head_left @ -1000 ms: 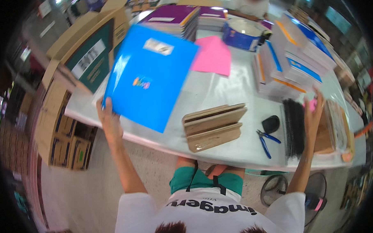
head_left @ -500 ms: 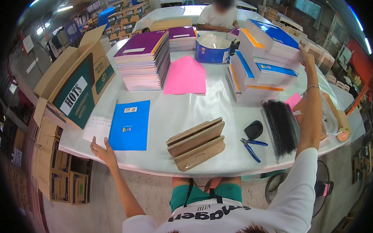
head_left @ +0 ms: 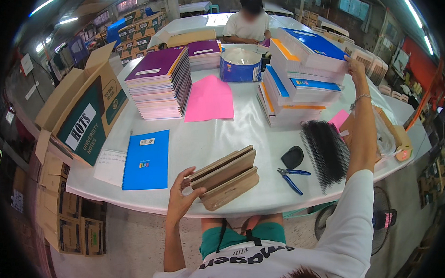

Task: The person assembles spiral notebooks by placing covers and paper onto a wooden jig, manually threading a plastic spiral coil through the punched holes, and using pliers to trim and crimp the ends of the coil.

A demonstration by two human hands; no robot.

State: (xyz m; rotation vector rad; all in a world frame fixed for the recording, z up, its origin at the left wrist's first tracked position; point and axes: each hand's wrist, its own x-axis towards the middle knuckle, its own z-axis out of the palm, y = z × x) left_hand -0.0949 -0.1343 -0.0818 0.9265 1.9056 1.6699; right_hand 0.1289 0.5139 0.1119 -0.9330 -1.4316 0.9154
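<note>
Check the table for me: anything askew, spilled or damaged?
The blue- and orange-covered paper pile on the right, touched by the right hand, looks askew: its bundles sit turned at different angles, layers staggered. That may be deliberate. I see nothing spilled or damaged.

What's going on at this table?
At a white table, a person's left hand is at the left end of a slotted wooden stand, while the right hand is at the right edge of a pile of notebooks. A blue notebook lies to the left, with pliers and black coils to the right. Another person in white is farther back.
</note>
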